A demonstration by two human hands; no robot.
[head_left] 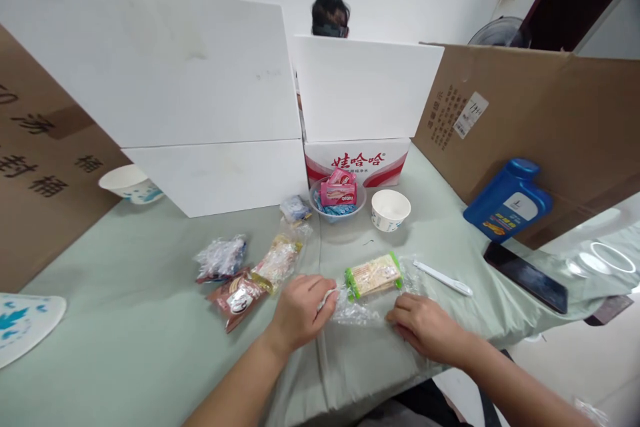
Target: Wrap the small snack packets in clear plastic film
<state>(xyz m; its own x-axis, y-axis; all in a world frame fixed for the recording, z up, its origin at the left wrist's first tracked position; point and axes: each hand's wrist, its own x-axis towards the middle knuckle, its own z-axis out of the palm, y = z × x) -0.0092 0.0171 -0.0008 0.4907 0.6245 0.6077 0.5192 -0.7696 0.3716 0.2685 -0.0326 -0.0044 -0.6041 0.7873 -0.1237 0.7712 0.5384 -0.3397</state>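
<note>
**Both hands on clear bag with wafer pack, near table edge**

I saw the wafer pack (374,275) lying flat inside a clear bag (356,311) at the near middle of the table (125,320). Its long axis ran left to right, with the right end tipped slightly away from me and green bands at both ends. My left hand (300,310) was curled, with thumb and fingers pinched on the bag's left edge. My right hand (425,327) lay knuckles up on the near right corner. Its fingertips were tucked under, so I couldn't tell whether it gripped.

The bag's outline was hard to trace because the film was crinkled and see-through. The print on the pack was unreadable. A person (330,10) behind the white foam boards (210,80) showed only as the top of a head.

Three snack bags (237,280) sat just left of the left hand. A white pen-like stick (443,278) was near on the right, with a phone (525,275) beyond it at the table's right edge. Bare cloth lay open ahead as far as the bowl of pink packets (337,203) and the paper cup (390,209). The near table edge ran right under my wrists.
</note>
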